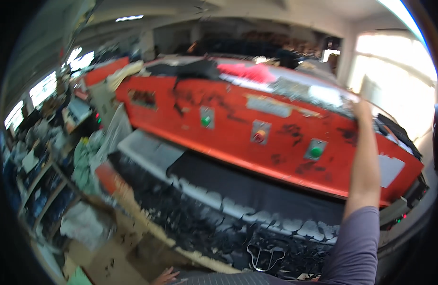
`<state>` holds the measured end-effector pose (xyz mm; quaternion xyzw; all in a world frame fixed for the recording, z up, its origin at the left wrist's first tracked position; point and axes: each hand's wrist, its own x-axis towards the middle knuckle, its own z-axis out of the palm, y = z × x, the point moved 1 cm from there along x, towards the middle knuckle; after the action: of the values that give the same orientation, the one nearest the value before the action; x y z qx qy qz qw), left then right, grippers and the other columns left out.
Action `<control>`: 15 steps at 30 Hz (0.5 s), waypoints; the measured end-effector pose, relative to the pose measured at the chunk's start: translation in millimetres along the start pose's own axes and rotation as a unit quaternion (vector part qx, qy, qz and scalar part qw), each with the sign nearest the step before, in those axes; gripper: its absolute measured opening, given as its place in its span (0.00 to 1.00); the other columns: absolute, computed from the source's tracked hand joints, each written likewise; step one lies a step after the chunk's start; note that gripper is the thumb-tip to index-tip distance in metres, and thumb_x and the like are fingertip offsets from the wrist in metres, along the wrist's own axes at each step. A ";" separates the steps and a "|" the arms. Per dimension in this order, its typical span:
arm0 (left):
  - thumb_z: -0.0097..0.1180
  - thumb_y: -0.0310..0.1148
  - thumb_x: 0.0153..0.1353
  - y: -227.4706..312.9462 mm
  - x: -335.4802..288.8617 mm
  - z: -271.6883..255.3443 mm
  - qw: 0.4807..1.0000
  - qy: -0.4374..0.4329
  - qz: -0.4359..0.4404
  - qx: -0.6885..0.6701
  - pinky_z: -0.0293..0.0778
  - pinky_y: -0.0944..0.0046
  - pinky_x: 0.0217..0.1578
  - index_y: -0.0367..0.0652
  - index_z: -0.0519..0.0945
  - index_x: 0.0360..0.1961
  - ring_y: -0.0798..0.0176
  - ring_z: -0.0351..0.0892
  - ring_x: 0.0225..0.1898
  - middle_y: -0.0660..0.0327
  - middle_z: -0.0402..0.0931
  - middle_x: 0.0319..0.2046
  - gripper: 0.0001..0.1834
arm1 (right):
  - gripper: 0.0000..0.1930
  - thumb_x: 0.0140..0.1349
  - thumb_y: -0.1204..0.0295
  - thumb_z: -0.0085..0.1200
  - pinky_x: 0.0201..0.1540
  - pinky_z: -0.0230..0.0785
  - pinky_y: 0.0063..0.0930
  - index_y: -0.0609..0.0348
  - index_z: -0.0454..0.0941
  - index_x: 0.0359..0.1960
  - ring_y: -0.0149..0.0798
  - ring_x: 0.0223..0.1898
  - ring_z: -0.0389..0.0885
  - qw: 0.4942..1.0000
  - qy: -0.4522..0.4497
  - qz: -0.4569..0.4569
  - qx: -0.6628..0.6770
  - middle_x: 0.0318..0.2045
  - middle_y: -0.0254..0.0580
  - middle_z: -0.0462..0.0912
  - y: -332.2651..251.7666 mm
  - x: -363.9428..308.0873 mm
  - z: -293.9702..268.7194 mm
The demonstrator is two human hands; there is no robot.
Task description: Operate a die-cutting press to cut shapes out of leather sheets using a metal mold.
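My right arm reaches up across the front of a long red press machine (181,109). At its top edge is my right hand (363,110), near clear plastic and scraps; its fingers are blurred and I cannot tell what they touch. Low in the picture, beside my body, my left hand (166,276) shows only in part, fingers apart and nothing seen in them. Below the red beam lies a black sheet (257,190) on a pale cutting board (209,198) with cut-out shapes along its near edge. A metal cutting die (265,259) rests among black scraps (190,223) nearer me.
Green buttons (206,120) and a red knob (260,136) sit on the beam. Pink material (247,72) and black material (197,69) lie on top. At left stand a shelf rack (41,192) and plastic bags (86,223). A wooden edge (157,237) borders the scraps.
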<state>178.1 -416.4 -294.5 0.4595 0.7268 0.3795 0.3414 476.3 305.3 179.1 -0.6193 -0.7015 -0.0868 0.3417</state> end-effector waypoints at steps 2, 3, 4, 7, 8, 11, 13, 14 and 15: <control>0.48 0.54 0.63 -41.6 -10.6 2.9 0.998 0.001 -0.060 -0.026 0.61 0.46 0.59 0.50 0.73 0.57 0.49 0.65 0.60 0.52 0.65 0.61 0.27 | 0.29 0.59 0.56 0.53 0.57 0.65 0.44 0.57 0.68 0.60 0.57 0.55 0.74 0.997 0.071 -0.008 -0.015 0.51 0.64 0.76 2.9 3.2 -22.8; 0.50 0.54 0.61 -61.8 -19.5 2.3 0.995 0.000 -0.088 -0.037 0.63 0.47 0.57 0.50 0.74 0.56 0.49 0.66 0.59 0.51 0.66 0.60 0.27 | 0.30 0.59 0.56 0.52 0.57 0.65 0.45 0.53 0.65 0.62 0.58 0.55 0.74 0.996 0.083 -0.006 -0.040 0.53 0.61 0.75 11.1 14.3 -22.0; 0.51 0.54 0.60 -84.3 -42.5 4.1 0.991 0.015 -0.124 -0.050 0.64 0.49 0.56 0.50 0.76 0.55 0.49 0.67 0.58 0.50 0.68 0.59 0.27 | 0.31 0.59 0.56 0.52 0.59 0.64 0.45 0.56 0.64 0.63 0.57 0.57 0.72 0.998 0.053 -0.007 -0.032 0.55 0.61 0.74 -15.7 6.7 -20.4; 0.57 0.54 0.55 -158.8 -105.4 13.3 0.977 0.017 -0.198 -0.074 0.68 0.54 0.53 0.51 0.80 0.51 0.47 0.71 0.55 0.46 0.71 0.55 0.27 | 0.31 0.60 0.57 0.51 0.60 0.62 0.43 0.55 0.63 0.64 0.55 0.59 0.70 0.999 0.036 0.009 -0.039 0.57 0.59 0.72 -19.9 -2.2 -23.5; 0.57 0.54 0.55 -139.1 -98.2 -7.7 0.978 0.006 -0.193 -0.074 0.68 0.54 0.53 0.51 0.80 0.51 0.47 0.71 0.55 0.46 0.71 0.55 0.27 | 0.31 0.60 0.57 0.51 0.60 0.62 0.43 0.55 0.63 0.64 0.55 0.59 0.70 0.998 0.039 0.016 -0.049 0.57 0.59 0.72 -9.4 -5.5 -27.8; 0.59 0.48 0.57 50.7 -20.9 -75.5 0.946 0.096 -0.283 0.128 0.74 0.60 0.38 0.41 0.85 0.32 0.57 0.80 0.33 0.52 0.81 0.29 0.19 | 0.31 0.60 0.58 0.50 0.61 0.62 0.43 0.56 0.62 0.64 0.55 0.60 0.69 0.996 0.044 0.011 -0.079 0.58 0.59 0.71 18.4 -0.8 -17.0; 0.64 0.39 0.54 100.2 0.4 -106.6 0.927 0.287 -0.206 0.123 0.73 0.58 0.29 0.39 0.82 0.20 0.61 0.78 0.25 0.55 0.79 0.21 0.14 | 0.30 0.61 0.58 0.49 0.62 0.61 0.43 0.57 0.63 0.64 0.54 0.60 0.69 0.990 0.106 -0.033 -0.083 0.58 0.59 0.71 26.4 7.1 -11.0; 0.63 0.35 0.55 128.7 9.4 -132.8 0.922 0.345 -0.147 0.093 0.73 0.60 0.31 0.38 0.80 0.22 0.62 0.78 0.28 0.56 0.79 0.24 0.11 | 0.28 0.61 0.59 0.49 0.61 0.62 0.43 0.58 0.65 0.62 0.54 0.59 0.70 0.985 0.093 -0.057 -0.135 0.57 0.58 0.72 20.9 7.1 -14.6; 0.60 0.32 0.56 157.0 24.5 -154.5 0.907 0.409 0.034 0.096 0.72 0.60 0.40 0.38 0.80 0.29 0.61 0.77 0.36 0.58 0.79 0.29 0.07 | 0.26 0.62 0.59 0.48 0.60 0.63 0.43 0.59 0.68 0.60 0.55 0.58 0.71 0.975 0.083 -0.083 -0.188 0.55 0.58 0.74 13.0 9.4 -21.5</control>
<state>103.2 -385.0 -88.3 0.3190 0.8193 0.4743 -0.0450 496.4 304.0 196.8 -0.6030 -0.6906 -0.2965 0.2675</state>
